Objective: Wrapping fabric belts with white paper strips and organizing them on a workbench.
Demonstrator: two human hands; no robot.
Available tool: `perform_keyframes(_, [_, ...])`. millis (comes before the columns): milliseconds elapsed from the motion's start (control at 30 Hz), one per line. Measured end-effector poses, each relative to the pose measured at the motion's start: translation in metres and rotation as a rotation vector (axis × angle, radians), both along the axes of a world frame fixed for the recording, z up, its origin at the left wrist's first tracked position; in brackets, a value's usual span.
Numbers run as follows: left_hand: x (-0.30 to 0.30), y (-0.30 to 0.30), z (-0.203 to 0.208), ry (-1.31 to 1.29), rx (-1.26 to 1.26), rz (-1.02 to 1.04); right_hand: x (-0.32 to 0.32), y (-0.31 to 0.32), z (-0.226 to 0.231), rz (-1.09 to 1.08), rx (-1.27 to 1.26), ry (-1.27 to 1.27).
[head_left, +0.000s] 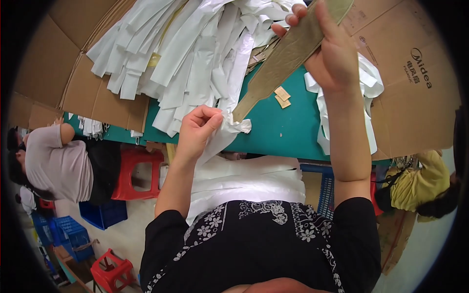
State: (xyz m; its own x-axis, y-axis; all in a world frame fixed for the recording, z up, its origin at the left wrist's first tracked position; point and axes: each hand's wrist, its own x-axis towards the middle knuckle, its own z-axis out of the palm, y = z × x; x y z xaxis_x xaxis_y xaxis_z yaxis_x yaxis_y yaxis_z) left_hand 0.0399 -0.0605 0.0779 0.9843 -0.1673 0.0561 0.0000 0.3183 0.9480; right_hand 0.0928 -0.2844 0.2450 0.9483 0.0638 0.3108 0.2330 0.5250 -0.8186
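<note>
A flat olive-brown strap (278, 61), wide at the top and narrowing to a thin lower end, slants across the middle above the table. My right hand (334, 58) holds its wide upper part, thumb across the face and fingers behind the edge. The narrow end meets a crumpled white wrapping sheet (227, 132), which partly hides it. My left hand (199, 128) pinches this sheet between thumb and fingers, close to the strap's tip. Beyond the left hand lies a large heap of long white wrapped strips (190, 53); a few brown pieces show at its edge.
On the green table (264, 139) lie two small tan tags (282, 96). White strips (322, 117) lie to the right, near a cardboard sheet (395, 73); more cardboard (110, 95) stands left. White sheets (244, 180) cover my lap. Other people sit at both sides, near red stools (112, 271).
</note>
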Motion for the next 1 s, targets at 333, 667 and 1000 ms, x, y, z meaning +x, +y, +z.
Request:
perform_keyframes(333, [0.012, -0.043, 0.018, 0.026, -0.073, -0.071, -0.015, -0.002, -0.055, 0.087, 0.045, 0.033])
perform_keyframes(667, [0.006, -0.034, 0.023, -0.004, 0.083, -0.221, -0.006, -0.014, -0.068, -0.100, -0.092, -0.150])
perform_keyframes(1000, [0.010, -0.031, 0.028, -0.117, 0.158, -0.189, -0.022, 0.004, -0.082, -0.090, -0.331, -0.116])
